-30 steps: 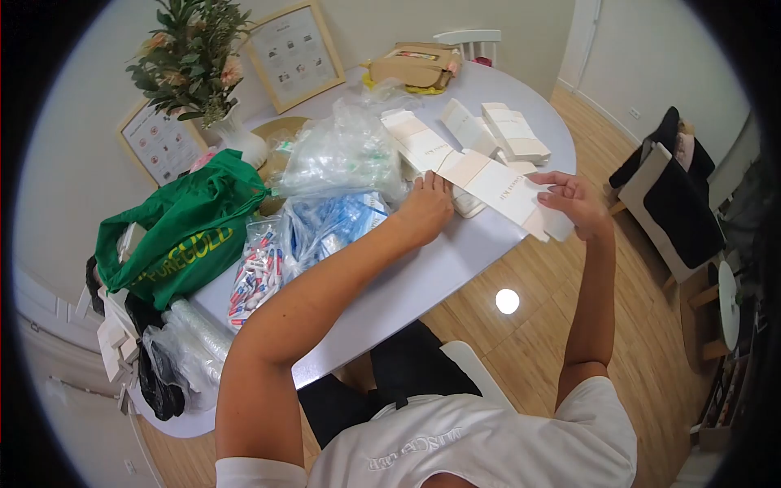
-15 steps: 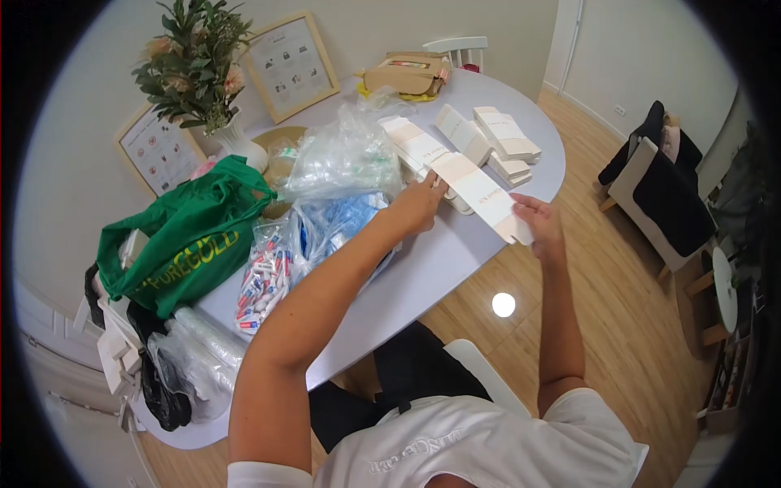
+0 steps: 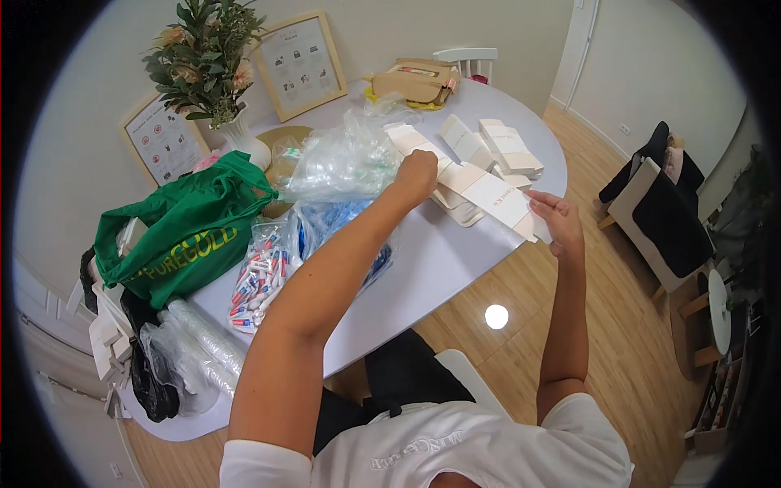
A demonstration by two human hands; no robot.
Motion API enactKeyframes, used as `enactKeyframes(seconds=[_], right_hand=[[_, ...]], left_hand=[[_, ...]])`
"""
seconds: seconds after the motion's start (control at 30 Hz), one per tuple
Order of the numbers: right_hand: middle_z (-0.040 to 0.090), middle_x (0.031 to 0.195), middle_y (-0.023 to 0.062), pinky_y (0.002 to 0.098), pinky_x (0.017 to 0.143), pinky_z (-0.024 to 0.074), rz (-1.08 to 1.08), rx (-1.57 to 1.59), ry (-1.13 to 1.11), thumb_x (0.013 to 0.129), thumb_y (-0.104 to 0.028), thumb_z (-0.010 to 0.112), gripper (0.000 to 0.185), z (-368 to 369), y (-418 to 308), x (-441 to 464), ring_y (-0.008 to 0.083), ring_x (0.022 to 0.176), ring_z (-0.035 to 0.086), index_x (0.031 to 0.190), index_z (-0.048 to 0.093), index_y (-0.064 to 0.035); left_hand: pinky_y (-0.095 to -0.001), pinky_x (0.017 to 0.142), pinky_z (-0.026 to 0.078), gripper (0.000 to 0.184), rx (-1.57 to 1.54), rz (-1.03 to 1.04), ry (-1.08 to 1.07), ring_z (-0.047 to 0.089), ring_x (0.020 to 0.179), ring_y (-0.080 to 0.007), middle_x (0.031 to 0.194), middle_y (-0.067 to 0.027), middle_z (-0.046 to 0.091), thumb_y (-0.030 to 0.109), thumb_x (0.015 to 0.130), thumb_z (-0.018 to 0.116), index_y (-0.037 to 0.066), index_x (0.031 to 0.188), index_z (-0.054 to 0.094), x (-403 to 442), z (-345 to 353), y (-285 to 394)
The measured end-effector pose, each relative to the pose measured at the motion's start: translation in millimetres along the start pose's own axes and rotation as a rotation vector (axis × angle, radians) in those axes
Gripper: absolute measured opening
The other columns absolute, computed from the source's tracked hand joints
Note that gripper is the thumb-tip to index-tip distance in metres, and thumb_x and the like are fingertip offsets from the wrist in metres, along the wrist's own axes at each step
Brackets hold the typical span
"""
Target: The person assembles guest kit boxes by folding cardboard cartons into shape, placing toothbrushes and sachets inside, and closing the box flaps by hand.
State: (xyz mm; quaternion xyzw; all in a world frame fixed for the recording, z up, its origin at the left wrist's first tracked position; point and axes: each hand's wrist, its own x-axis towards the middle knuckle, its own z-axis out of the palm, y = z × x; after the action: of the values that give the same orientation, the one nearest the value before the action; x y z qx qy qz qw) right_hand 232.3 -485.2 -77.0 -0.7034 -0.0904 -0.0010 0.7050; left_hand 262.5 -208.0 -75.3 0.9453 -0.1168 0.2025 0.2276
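A long white and beige carton (image 3: 495,195), printed with a word ending in "Kit", slants across the table's right front edge. My left hand (image 3: 417,177) is closed at its upper left end, knuckles up, fingertips hidden. At the lower right end, my right hand (image 3: 560,221) pinches the carton's edge between thumb and fingers. Beneath and beside my left hand lies a pile of similar flat cartons (image 3: 400,137). Just beyond the held carton are stacks of more cartons (image 3: 509,148). A clear plastic bag (image 3: 333,167) lies left of my left hand.
On the table (image 3: 431,268) are a bag of small tubes (image 3: 259,281), a blue-filled plastic bag (image 3: 325,228), a green bag (image 3: 183,232), clear plastic rolls (image 3: 203,342), a flower vase (image 3: 244,138), picture frames (image 3: 301,65) and a brown package (image 3: 415,81). A draped chair (image 3: 651,203) stands right.
My left hand has turned knuckles-up and moved slightly up the carton. The carton and my right hand have shifted slightly to the right. The camera view has also shifted a little.
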Motion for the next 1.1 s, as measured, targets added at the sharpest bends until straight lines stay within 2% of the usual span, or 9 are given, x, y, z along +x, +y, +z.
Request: enactKeyframes(seconds=[0.13, 0.3, 0.43, 0.57, 0.73, 0.87, 0.93, 1.03, 1.1], right_hand=[[0.066, 0.088, 0.0118, 0.0222, 0.066, 0.0495, -0.017, 0.136, 0.002, 0.082, 0.0, 0.058, 0.025, -3.0, 4.1, 2.1, 0.0123, 0.073, 0.062, 0.104, 0.062, 0.0091], [0.066, 0.088, 0.0119, 0.0219, 0.065, 0.0492, 0.008, 0.146, 0.02, 0.082, 0.0, 0.058, 0.026, -1.3, 19.4, 4.3, 0.0125, 0.072, 0.062, 0.106, 0.062, 0.0089], [0.066, 0.087, 0.0126, 0.0224, 0.064, 0.0486, -0.024, 0.02, 0.045, 0.081, -0.001, 0.058, 0.027, 4.4, 36.2, -2.1, 0.0124, 0.072, 0.061, 0.105, 0.061, 0.0103], [0.067, 0.085, 0.0133, 0.0236, 0.065, 0.0478, -0.057, -0.223, 0.068, 0.079, -0.002, 0.059, 0.027, 9.1, 60.1, -4.5, 0.0118, 0.073, 0.061, 0.102, 0.063, 0.0108], [0.067, 0.085, 0.0137, 0.0239, 0.064, 0.0479, -0.062, -0.194, 0.032, 0.078, -0.002, 0.059, 0.028, 7.2, 52.2, -12.6, 0.0121, 0.07, 0.061, 0.102, 0.063, 0.0112], [0.066, 0.086, 0.0137, 0.0229, 0.064, 0.049, -0.026, -0.094, 0.01, 0.079, -0.002, 0.061, 0.029, 4.4, 46.3, -17.3, 0.0128, 0.07, 0.062, 0.105, 0.06, 0.0126], [0.066, 0.086, 0.0139, 0.023, 0.064, 0.0492, -0.023, -0.095, 0.023, 0.079, -0.002, 0.061, 0.029, 7.6, 43.5, -19.4, 0.0129, 0.07, 0.062, 0.104, 0.06, 0.0128], [0.066, 0.085, 0.0137, 0.0223, 0.064, 0.0485, -0.049, -0.08, 0.116, 0.079, -0.002, 0.059, 0.029, 18.2, 44.7, -18.9, 0.0125, 0.071, 0.062, 0.104, 0.06, 0.0135], [0.066, 0.085, 0.0136, 0.0223, 0.065, 0.0478, -0.16, -0.276, 0.153, 0.079, -0.002, 0.058, 0.029, 23.4, 48.2, -8.0, 0.012, 0.072, 0.061, 0.104, 0.06, 0.0128]], left_hand=[[-0.0411, 0.071, 0.052, 0.009, 0.039, -0.089, -0.121, 0.064, 0.073, -0.0351, 0.077, -0.0208, 0.065, 0.007, 0.069, 0.062, 0.0, 0.073, 0.066, 10.2, -2.5, -5.0], [-0.0393, 0.068, 0.051, 0.01, -0.036, -0.036, -0.145, 0.064, 0.071, -0.0335, 0.075, -0.0196, 0.065, 0.009, 0.068, 0.062, 0.0, 0.071, 0.066, 9.4, -8.5, -12.8], [-0.0397, 0.067, 0.05, 0.014, 0.146, 0.051, -0.05, 0.062, 0.071, -0.0339, 0.075, -0.0195, 0.064, 0.013, 0.067, 0.063, 0.0, 0.07, 0.065, 7.1, -4.0, -11.1], [-0.0412, 0.067, 0.05, 0.019, 0.041, 0.056, -0.019, 0.062, 0.072, -0.0365, 0.077, -0.0222, 0.063, 0.015, 0.068, 0.063, -0.003, 0.07, 0.064, 7.3, -4.0, -10.8], [-0.044, 0.071, 0.05, 0.024, -0.119, -0.109, 0.003, 0.061, 0.077, -0.0418, 0.083, -0.0293, 0.061, 0.015, 0.07, 0.06, -0.009, 0.072, 0.06, 1.3, -3.5, -7.6], [-0.0438, 0.072, 0.05, 0.023, -0.201, -0.212, -0.046, 0.06, 0.079, -0.0421, 0.082, -0.0294, 0.06, 0.014, 0.07, 0.059, -0.008, 0.074, 0.06, 6.7, -3.4, -3.0], [-0.0447, 0.071, 0.05, 0.021, -0.025, 0.058, 0.019, 0.061, 0.082, -0.0406, 0.084, -0.0272, 0.06, 0.012, 0.072, 0.059, -0.008, 0.079, 0.06, 6.8, -2.8, -2.6], [-0.0457, 0.071, 0.051, 0.021, 0.177, 0.119, 0.006, 0.061, 0.083, -0.038, 0.087, -0.0239, 0.058, 0.011, 0.073, 0.06, -0.007, 0.083, 0.06, -2.6, 2.3, 7.6], [-0.0456, 0.071, 0.05, 0.02, 0.194, 0.157, 0.011, 0.06, 0.079, -0.039, 0.087, -0.0242, 0.057, 0.012, 0.074, 0.058, -0.007, 0.083, 0.057, -5.7, 5.3, 9.6]])
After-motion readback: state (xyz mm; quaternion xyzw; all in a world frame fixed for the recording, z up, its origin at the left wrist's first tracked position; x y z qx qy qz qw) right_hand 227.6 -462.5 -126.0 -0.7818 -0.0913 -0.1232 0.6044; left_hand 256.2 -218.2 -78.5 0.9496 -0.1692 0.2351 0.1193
